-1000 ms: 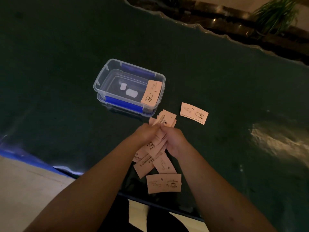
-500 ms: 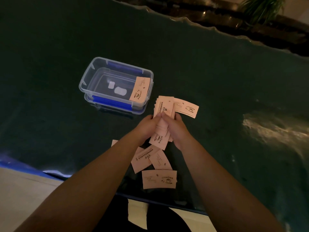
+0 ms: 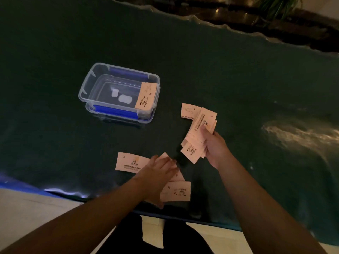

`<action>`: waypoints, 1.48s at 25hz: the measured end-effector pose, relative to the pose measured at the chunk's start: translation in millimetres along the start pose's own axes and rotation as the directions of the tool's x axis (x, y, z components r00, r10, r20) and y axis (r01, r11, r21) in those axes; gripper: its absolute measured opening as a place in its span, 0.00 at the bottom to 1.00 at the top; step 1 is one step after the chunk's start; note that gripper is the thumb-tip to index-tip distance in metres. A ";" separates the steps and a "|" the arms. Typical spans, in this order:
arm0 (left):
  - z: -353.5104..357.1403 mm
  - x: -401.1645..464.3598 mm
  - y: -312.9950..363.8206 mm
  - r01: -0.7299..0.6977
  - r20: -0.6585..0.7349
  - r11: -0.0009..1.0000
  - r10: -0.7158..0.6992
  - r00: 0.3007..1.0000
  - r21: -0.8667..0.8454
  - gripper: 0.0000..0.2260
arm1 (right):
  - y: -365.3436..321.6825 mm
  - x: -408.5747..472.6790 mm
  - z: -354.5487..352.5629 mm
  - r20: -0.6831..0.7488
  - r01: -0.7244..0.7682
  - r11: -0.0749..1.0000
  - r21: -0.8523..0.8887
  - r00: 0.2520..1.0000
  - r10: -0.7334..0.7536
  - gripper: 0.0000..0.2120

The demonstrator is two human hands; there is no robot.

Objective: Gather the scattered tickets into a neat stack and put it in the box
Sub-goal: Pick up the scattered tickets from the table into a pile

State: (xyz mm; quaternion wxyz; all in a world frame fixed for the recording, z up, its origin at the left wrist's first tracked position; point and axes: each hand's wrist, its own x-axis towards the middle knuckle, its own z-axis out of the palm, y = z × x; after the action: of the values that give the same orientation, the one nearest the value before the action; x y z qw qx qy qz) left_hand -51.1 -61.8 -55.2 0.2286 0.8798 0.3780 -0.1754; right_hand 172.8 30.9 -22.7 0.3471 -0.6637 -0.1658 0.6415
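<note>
While the room lies dim, the counter (image 3: 229, 74) shows as a broad dark green sheet, glossy, with a pale glare patch (image 3: 300, 136) on its right side and a wavy far edge. Beyond that edge runs a dark ledge with a plant (image 3: 277, 6) at the top right. Along the near edge a blue strip (image 3: 20, 184) catches light at the left, and pale floor (image 3: 27, 213) shows below it.

A clear box (image 3: 88, 88) with blue clasps stands open on the left half of the counter. One ticket (image 3: 146, 96) leans against its right wall inside, and two small white patches show through its bottom.

To the right of the box, the right hand (image 3: 214, 145) holds a loose, fanned bundle (image 3: 200, 129) of tickets, its grip closed around them with the thumb pressed on top. The bundle is uneven, with corners jutting out at the top left and the bottom; whether it touches the counter I cannot tell.

Nearer the edge, the left hand (image 3: 157, 173) lies flat, fingers spread, palm down on scattered tickets. One ticket (image 3: 128, 162) pokes out to its left, another (image 3: 176, 193) lies just beside its right, close to the counter's near edge, and a further one shows partly under the fingers. These loose tickets are well apart from the box.

Dark clothing (image 3: 128, 241) shows between the forearms at the bottom.
</note>
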 end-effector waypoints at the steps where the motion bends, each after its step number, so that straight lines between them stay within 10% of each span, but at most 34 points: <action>1: 4.3 0.3 0.3 -0.003 0.003 1.000 0.003 1.000 0.027 0.58 | 1.6 -3.8 -4.8 0.018 -0.014 0.999 -0.050 1.000 0.015 0.18; 11: -16.3 12.8 -10.9 -0.076 -0.163 0.996 0.066 0.984 -0.053 0.33 | 45.1 -37.4 -28.8 0.209 -0.064 0.930 -0.362 0.967 0.148 0.11; 15: -16.3 -1.0 -11.1 0.218 -0.224 0.972 -0.233 0.946 -0.090 0.30 | 62.1 -44.5 -30.5 0.204 -0.034 0.922 -0.387 0.971 0.122 0.18; 19: 3.5 -26.3 16.5 0.377 -0.058 0.749 -0.482 0.874 -0.545 0.18 | 74.9 -51.7 -25.0 0.181 -0.008 0.900 -0.437 0.979 0.097 0.21; 26: 1.0 -18.7 52.6 0.225 0.225 -0.071 -0.566 0.793 -0.972 0.17 | 83.9 -62.6 -13.5 0.128 0.026 0.929 -0.370 0.992 0.023 0.18; 30: -10.3 -12.2 61.1 0.210 0.263 -0.159 -0.525 0.809 -0.965 0.16 | 91.1 -64.8 -5.5 0.118 0.029 0.918 -0.397 0.993 0.020 0.16; 37: -19.6 -9.1 51.5 0.204 0.198 -0.032 -0.428 0.882 -0.978 0.14 | 102.9 -64.2 -2.3 0.100 0.037 0.956 -0.292 0.995 -0.008 0.19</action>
State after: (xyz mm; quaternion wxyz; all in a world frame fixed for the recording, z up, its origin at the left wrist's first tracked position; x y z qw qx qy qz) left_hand -16.0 -88.1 -20.5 0.6859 0.3800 0.6006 0.1563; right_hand 144.0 -84.9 -44.8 0.2434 -0.6738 -0.2836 0.6374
